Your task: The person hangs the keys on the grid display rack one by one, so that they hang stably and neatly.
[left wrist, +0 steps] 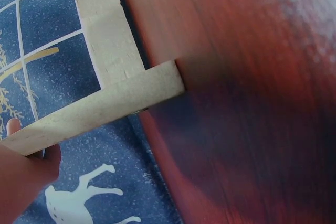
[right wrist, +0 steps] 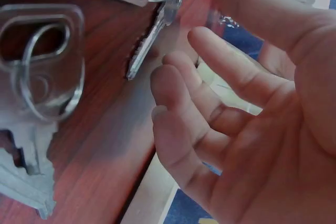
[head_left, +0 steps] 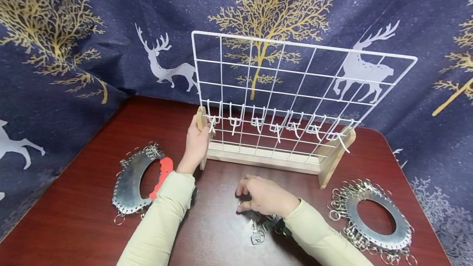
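Note:
My left hand (head_left: 197, 143) grips the left wooden upright (left wrist: 121, 95) of a white wire grid rack (head_left: 275, 69), with thumb and fingers on opposite sides of the board. Several white hooks (head_left: 257, 122) hang in a row along the grid's lower part. By the leftmost hook a small metallic thing shows, too small to tell. Over the table in front of the rack is my right hand (head_left: 267, 196), its fingers loosely bent, with a gap between thumb and forefinger. Loose keys (head_left: 257, 233) on rings lie just below it, partly hidden by the hand and sleeve. Close up, a key (right wrist: 155, 38) and a clear-headed key (right wrist: 42, 87) appear beside the fingers.
To the right lies a curved metal plate (head_left: 397, 221) edged with many key rings. A similar plate (head_left: 127, 186) with a red handle (head_left: 164, 173) lies left, beside my left forearm. A dark blue curtain (head_left: 122, 52) with deer and trees hangs behind the dark red table (head_left: 74, 200).

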`<control>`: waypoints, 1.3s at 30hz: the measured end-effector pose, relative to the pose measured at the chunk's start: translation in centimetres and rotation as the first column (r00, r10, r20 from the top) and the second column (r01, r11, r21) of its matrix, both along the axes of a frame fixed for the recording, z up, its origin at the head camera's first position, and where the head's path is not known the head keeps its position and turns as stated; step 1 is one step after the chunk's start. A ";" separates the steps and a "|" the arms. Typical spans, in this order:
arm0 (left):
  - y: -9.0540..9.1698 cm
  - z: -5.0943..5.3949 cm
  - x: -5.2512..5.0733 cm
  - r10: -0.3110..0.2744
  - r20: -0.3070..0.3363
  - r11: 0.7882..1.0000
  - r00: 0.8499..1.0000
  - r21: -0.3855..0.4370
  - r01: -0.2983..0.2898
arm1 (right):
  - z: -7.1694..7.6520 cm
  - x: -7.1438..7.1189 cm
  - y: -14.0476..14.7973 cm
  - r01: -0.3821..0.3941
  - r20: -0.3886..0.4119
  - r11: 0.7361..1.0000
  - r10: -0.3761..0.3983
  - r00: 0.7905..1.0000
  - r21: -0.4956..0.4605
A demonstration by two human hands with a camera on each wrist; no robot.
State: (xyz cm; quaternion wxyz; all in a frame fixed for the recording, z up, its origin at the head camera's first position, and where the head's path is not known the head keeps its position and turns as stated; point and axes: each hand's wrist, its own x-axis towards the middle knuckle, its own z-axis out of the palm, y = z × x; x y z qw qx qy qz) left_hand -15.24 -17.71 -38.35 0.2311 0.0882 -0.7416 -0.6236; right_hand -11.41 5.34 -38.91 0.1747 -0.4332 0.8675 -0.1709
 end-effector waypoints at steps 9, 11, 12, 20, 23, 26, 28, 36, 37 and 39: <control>0.1 0.0 0.1 -0.002 0.001 1.000 1.000 0.031 0.002 | -0.3 -0.1 0.0 -0.068 -0.022 0.998 0.067 0.997 -0.019; 0.1 0.0 0.1 0.002 0.003 1.000 1.000 0.024 -0.003 | -0.3 -0.1 0.0 -0.081 -0.019 0.996 0.080 0.997 -0.026; 0.1 0.0 0.1 0.004 0.004 1.000 1.000 0.020 -0.004 | -0.3 0.0 0.0 -0.090 -0.016 0.995 0.089 0.996 -0.033; 0.1 0.0 0.2 0.011 0.005 1.000 1.000 0.016 -0.011 | -0.4 0.1 0.0 -0.141 -0.026 0.988 0.139 0.990 -0.060; 0.1 -0.1 0.2 0.010 0.003 1.000 1.000 0.019 -0.010 | -0.5 0.2 0.0 -0.144 -0.033 0.988 0.142 0.989 -0.065; 0.1 -0.2 0.2 0.007 -0.003 1.000 1.000 0.021 -0.007 | -0.5 0.2 0.0 -0.142 -0.039 0.988 0.139 0.989 -0.065; 0.0 -0.2 0.1 0.007 -0.007 1.000 1.000 0.016 -0.007 | -0.5 0.3 0.0 -0.137 -0.043 0.989 0.135 0.990 -0.058; 0.0 -0.2 0.0 0.007 -0.021 1.000 1.000 0.009 -0.007 | -0.3 0.3 0.0 -0.141 -0.064 0.989 0.139 0.988 -0.038; 0.0 -0.2 -0.1 0.010 -0.018 1.000 1.000 0.002 -0.010 | -0.3 0.3 0.0 -0.145 -0.070 0.989 0.142 0.987 -0.039; 0.0 -0.1 -0.1 0.008 -0.021 1.000 1.000 0.001 -0.008 | -0.3 0.3 0.0 -0.148 -0.077 0.988 0.145 0.986 -0.046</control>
